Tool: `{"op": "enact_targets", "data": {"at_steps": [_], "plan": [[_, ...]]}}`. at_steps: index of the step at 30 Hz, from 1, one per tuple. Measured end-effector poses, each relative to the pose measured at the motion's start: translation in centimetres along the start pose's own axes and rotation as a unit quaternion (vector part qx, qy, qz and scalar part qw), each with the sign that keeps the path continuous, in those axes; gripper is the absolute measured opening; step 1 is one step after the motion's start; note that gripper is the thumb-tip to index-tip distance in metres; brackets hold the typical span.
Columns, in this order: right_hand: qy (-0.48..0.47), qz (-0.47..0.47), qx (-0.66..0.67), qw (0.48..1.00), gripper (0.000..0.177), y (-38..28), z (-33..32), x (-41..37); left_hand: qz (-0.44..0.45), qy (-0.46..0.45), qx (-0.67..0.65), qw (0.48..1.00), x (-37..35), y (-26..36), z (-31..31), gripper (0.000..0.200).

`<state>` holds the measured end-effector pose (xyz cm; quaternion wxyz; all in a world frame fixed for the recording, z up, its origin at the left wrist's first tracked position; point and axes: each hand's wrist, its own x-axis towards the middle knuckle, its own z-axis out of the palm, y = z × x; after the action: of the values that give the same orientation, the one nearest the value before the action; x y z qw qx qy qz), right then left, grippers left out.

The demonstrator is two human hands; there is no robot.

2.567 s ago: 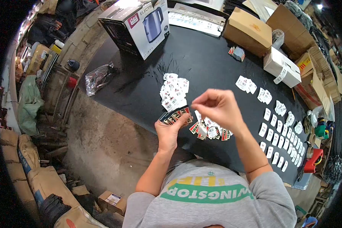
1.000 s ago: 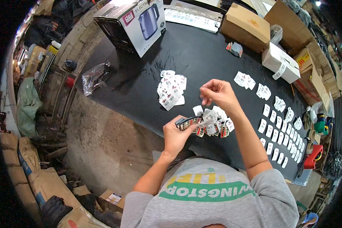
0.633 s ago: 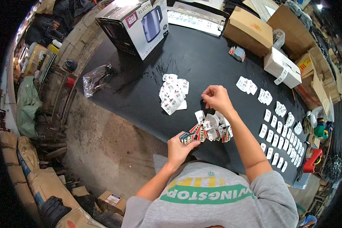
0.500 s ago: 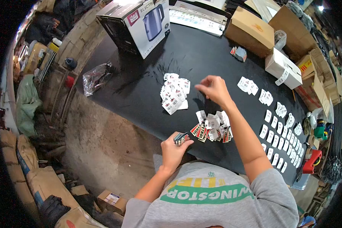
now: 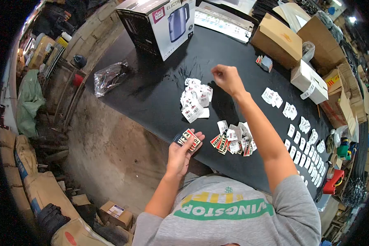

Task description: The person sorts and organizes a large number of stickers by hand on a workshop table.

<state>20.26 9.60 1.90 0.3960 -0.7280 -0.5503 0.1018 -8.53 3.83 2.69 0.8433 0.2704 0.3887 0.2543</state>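
My left hand (image 5: 180, 158) is closed around a small stack of printed cards (image 5: 191, 140), red, black and cream on the upper face, over the table's front edge. Fingers curled together, my right hand (image 5: 228, 80) hovers above the black table; whether anything is pinched in it is hidden. To its left lies a heap of white barcode tags (image 5: 194, 102). Between my forearms sits a second pile, where red-and-black printed cards (image 5: 220, 143) mix with white tags (image 5: 235, 133).
Rows of white tags (image 5: 302, 143) cover the table's right side, with small stacks (image 5: 271, 97) behind. A kettle box (image 5: 170, 30), crumpled clear plastic (image 5: 110, 78), a cardboard box (image 5: 276, 39) and a white box (image 5: 309, 82) stand around. A red tape dispenser (image 5: 334, 181) is far right.
My left hand has turned and risen slightly, showing the printed face of its cards. The right hand has moved up, its fingers curled tighter. The whole view has shifted a little.
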Motion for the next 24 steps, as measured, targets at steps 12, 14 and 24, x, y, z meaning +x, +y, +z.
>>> {"op": "enact_targets", "data": {"at_steps": [12,14,24], "plan": [[0.128,-0.006,0.369,0.921,0.010,-11.1,-8.0,-2.9,0.051,-0.048,-0.024,0.997,1.1,0.9,3.0,0.018],[0.119,0.003,0.384,0.916,0.009,-12.0,-8.1,-4.6,0.059,-0.039,-0.023,0.997,1.1,1.2,3.6,0.015],[-0.100,0.224,0.356,0.902,0.009,-12.4,-4.6,-12.4,0.266,0.045,0.162,0.949,1.2,1.5,4.9,0.011]]}}
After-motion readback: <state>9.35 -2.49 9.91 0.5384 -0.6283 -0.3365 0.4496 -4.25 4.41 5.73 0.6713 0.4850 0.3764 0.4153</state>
